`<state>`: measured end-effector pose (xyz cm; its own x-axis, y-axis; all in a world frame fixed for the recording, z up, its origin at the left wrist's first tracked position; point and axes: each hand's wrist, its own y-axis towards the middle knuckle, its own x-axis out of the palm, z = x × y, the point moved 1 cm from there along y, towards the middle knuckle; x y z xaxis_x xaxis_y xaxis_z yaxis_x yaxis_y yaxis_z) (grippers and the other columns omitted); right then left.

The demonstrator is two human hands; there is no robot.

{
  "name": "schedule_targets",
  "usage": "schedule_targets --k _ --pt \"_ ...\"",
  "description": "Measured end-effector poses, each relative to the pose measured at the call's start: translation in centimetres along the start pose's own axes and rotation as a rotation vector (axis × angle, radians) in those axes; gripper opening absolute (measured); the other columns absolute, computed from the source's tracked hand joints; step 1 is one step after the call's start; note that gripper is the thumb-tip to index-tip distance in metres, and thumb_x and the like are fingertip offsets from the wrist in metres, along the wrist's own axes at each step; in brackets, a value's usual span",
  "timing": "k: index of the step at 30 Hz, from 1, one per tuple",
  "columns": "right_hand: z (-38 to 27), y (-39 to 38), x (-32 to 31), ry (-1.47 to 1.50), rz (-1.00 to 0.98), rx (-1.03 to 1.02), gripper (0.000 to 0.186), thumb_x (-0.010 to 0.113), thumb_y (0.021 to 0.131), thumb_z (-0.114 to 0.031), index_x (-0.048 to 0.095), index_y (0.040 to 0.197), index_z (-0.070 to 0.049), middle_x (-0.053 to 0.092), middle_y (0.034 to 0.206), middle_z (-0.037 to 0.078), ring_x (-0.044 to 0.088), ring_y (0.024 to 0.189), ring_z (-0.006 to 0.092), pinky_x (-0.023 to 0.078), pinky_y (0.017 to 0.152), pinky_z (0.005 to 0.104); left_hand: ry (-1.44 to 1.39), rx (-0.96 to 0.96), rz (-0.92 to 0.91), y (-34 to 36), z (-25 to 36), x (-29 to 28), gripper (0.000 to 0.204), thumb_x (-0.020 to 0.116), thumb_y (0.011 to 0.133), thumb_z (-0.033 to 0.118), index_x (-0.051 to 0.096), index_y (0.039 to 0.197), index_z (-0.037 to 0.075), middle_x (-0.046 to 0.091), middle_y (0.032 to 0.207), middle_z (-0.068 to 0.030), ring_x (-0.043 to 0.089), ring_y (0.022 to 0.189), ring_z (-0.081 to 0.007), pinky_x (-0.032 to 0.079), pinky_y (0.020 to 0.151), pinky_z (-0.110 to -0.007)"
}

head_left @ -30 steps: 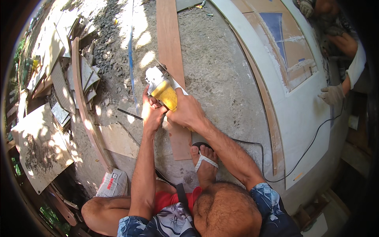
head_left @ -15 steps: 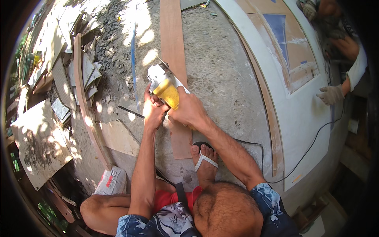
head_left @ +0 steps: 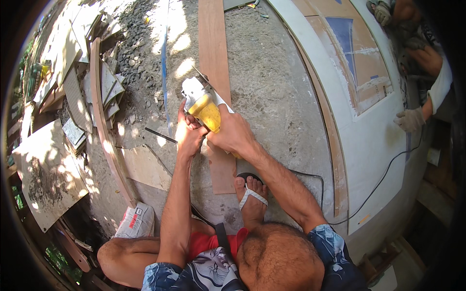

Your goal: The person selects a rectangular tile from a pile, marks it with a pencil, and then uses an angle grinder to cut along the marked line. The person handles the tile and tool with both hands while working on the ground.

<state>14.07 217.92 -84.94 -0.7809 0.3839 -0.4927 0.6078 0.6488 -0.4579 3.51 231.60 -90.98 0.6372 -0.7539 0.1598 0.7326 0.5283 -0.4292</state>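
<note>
I hold a yellow angle grinder (head_left: 208, 115) with a silver head over a long reddish-brown board (head_left: 212, 36) on the ground. Its thin disc is seen edge-on along the right side, slanting across the board; whether it touches the wood I cannot tell. My left hand (head_left: 189, 135) is closed round the grinder's left side near the head. Wrapped over the right and rear of its body is my right hand (head_left: 233, 132). My sandalled foot (head_left: 252, 196) rests beside the board's near end.
White panels (head_left: 374, 140) lie at the right, where a co-worker's gloved hand (head_left: 410, 120) rests. A black cord (head_left: 388, 168) crosses there. Wood scraps (head_left: 104, 89), a curved strip (head_left: 99, 106) and a white sack (head_left: 137, 222) are at the left, with gravel (head_left: 136, 48) beyond.
The co-worker's gloved hand has shifted slightly right and down the panel. My hands and the grinder hold nearly the same place.
</note>
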Motion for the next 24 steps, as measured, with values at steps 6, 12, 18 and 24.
schedule_targets --k 6,12,18,24 --pt "0.2 -0.1 -0.1 -0.013 0.003 -0.005 0.055 0.076 0.075 -0.019 0.055 0.118 0.008 0.074 0.097 0.035 0.074 0.097 0.0531 0.059 0.089 0.0594 -0.008 0.004 -0.012 -0.1 0.1 0.2 0.117 0.071 0.077 -0.021 0.011 0.172 0.01 0.062 0.109 -0.0033 0.066 0.09 -0.0102 0.061 0.087 -0.028" --pt "0.1 -0.5 -0.1 0.004 0.004 -0.009 0.056 0.077 0.074 -0.021 0.056 0.118 0.008 0.074 0.097 0.035 0.074 0.097 0.0534 0.058 0.088 0.0595 0.019 0.073 -0.027 0.4 -1.3 -1.3 0.116 0.073 0.072 -0.022 0.018 0.169 0.01 0.052 0.099 0.0041 0.052 0.077 -0.0032 0.054 0.075 -0.021" --pt "0.7 -0.8 -0.1 -0.002 -0.002 0.002 0.058 0.077 0.074 -0.022 0.055 0.119 0.008 0.074 0.097 0.034 0.073 0.097 0.0534 0.058 0.087 0.0596 -0.024 0.025 -0.006 0.2 -1.3 -1.0 0.117 0.074 0.071 -0.024 0.019 0.168 0.011 0.048 0.1 0.0044 0.052 0.078 -0.0028 0.056 0.076 -0.022" --pt "1.3 -1.3 -0.2 -0.016 0.002 0.002 0.059 0.077 0.073 -0.022 0.055 0.12 0.007 0.074 0.096 0.034 0.073 0.096 0.0534 0.058 0.087 0.0593 -0.036 0.004 0.016 -0.1 -0.6 -0.2 0.117 0.068 0.072 -0.027 0.016 0.169 0.012 0.05 0.1 0.0023 0.056 0.078 -0.0054 0.06 0.078 -0.025"
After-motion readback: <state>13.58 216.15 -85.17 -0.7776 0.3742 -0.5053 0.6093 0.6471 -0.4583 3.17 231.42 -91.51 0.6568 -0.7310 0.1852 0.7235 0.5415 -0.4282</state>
